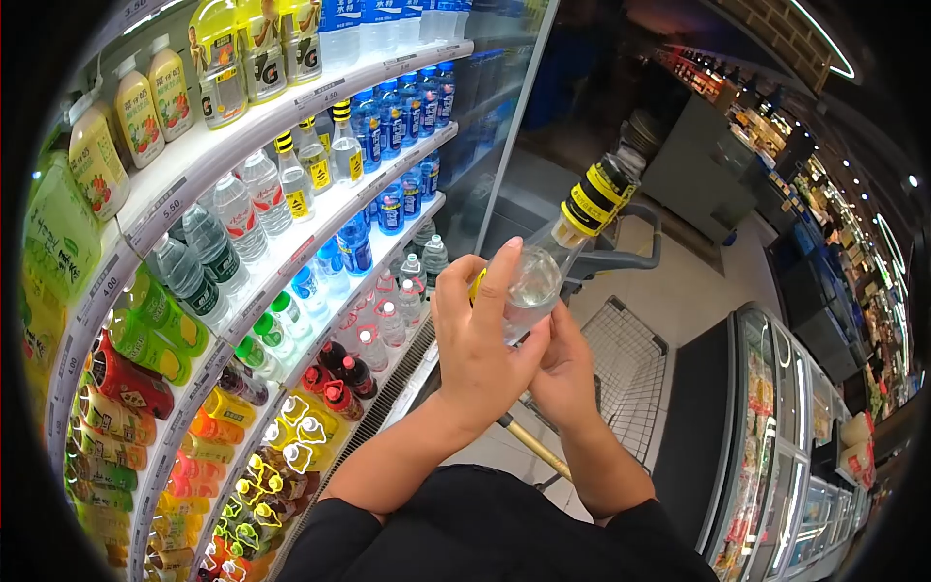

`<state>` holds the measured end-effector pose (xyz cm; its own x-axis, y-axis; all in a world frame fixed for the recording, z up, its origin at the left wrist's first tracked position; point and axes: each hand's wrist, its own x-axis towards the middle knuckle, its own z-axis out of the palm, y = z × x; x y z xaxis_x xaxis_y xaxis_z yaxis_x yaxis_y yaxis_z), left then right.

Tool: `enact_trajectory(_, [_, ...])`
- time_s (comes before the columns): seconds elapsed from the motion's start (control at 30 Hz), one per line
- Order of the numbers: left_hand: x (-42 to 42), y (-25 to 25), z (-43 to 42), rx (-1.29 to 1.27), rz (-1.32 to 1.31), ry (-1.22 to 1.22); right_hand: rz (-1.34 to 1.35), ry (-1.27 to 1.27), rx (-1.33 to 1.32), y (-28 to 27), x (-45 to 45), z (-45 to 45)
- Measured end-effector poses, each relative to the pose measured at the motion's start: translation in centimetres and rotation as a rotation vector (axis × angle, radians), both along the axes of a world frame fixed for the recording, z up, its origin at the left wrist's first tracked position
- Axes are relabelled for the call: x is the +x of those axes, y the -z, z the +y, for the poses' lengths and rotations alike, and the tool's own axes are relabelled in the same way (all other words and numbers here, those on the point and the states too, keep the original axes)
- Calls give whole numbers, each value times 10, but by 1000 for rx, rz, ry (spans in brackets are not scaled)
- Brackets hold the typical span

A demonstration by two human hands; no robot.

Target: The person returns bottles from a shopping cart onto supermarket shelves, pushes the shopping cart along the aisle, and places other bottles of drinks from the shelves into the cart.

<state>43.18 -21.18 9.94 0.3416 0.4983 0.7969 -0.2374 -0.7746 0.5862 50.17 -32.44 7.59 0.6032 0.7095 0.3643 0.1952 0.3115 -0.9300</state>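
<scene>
A clear bottle (535, 281) with a black-and-yellow band round its neck is held tilted in front of me, the neck pointing up and away to the right. My left hand (482, 335) wraps its lower part from the left, the index finger raised along its side. A bit of yellow label shows by those fingers. My right hand (565, 373) closes on the bottle from below and the right, its fingers partly hidden behind my left hand. Similar bottles with yellow-and-black necks (293, 179) stand on the shelf to my left.
A lit drinks shelf (145, 204) with rows of bottles curves along the left. A wire shopping cart (630, 364) with a yellowish handle (535, 448) stands before me. Glass-topped freezers (776, 427) line the right. Further off are a grey cabinet (703, 165) and stocked displays.
</scene>
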Motion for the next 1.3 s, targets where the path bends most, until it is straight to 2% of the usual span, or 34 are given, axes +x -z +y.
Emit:
enact_trajectory(0.13, [1, -2, 3, -122, 24, 146, -36, 35, 43, 8, 5, 0])
enact_trajectory(0.2, [4, 2, 4, -450, -16, 459, -80, 66, 64, 9, 9, 1])
enact_trajectory(0.4, [16, 9, 3, -601, -27, 662, -289, 239, 34, 16, 18, -4])
enact_trajectory(0.47, [21, 15, -2, -576, -22, 643, -520, 338, 0, 21, 21, -11])
enact_trajectory(0.5, [23, 16, -4, -550, -25, 626, -515, 337, 1, 21, 22, -16])
enact_trajectory(0.53, [25, 17, -6, -549, -21, 621, -621, 357, -26, 19, 22, -22])
enact_trajectory(0.57, [25, 17, -8, -622, 5, 687, -726, 377, -52, 17, 23, -28])
enact_trajectory(0.7, [31, 18, -19, -712, 140, 851, -674, 350, -55, 21, 31, -53])
enact_trajectory(0.77, [38, 29, -29, -707, 134, 876, -352, 278, -81, 27, 36, -64])
enact_trajectory(0.8, [42, 38, -33, -698, 116, 904, -342, 276, -86, 28, 40, -71])
enact_trajectory(0.9, [46, 51, -48, -887, 96, 1014, -289, 120, -202, 31, 50, -89])
enact_trajectory(0.93, [45, 53, -51, -969, 60, 1051, -176, 44, -175, 31, 51, -93])
enact_trajectory(1.07, [34, 72, -50, -890, 100, 976, 155, -228, -161, 44, 68, -98])
enact_trajectory(1.27, [-1, 104, -26, -878, 198, 895, 201, -439, -281, 63, 73, -66])
enact_trajectory(1.3, [-4, 109, -20, -755, 223, 730, 222, -415, -312, 64, 72, -56])
